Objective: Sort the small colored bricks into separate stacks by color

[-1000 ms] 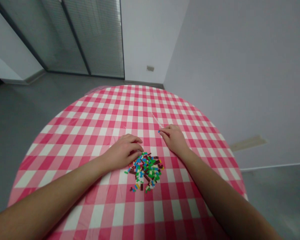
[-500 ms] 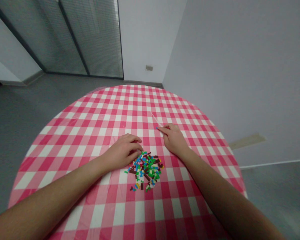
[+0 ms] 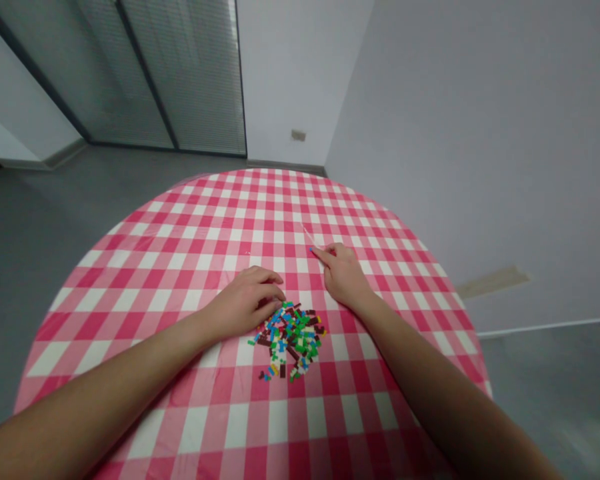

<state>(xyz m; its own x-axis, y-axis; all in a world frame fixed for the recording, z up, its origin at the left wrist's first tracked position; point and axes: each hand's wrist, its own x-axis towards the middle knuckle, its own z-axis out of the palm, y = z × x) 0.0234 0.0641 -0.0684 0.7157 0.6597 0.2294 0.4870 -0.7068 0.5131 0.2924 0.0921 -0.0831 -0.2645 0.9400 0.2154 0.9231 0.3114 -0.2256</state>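
Observation:
My right hand (image 3: 345,273) is stretched over the table beyond the pile, its other fingers curled. At its extended fingertip is a tiny blue toy brick (image 3: 311,250); whether the thumb pinches it from below is hidden. My left hand (image 3: 250,300) rests palm down at the upper left edge of a pile of small toy bricks (image 3: 293,340). Its fingers are loosely bent and apart, the tips by the bricks, with nothing visible in them. Green, blue, brown, white and yellow pieces make up the pile.
A red-and-white checked cloth (image 3: 190,427) covers the round table. A thin pale strip (image 3: 309,235) lies just past my right fingertips; I cannot tell what it is. A wall (image 3: 480,133) stands close on the right, and a glass partition (image 3: 180,73) is at the back left.
My right hand has shifted slightly away and to the left, the blue brick moving with its fingertip. My left hand and the pile stay put; the view has tilted a little.

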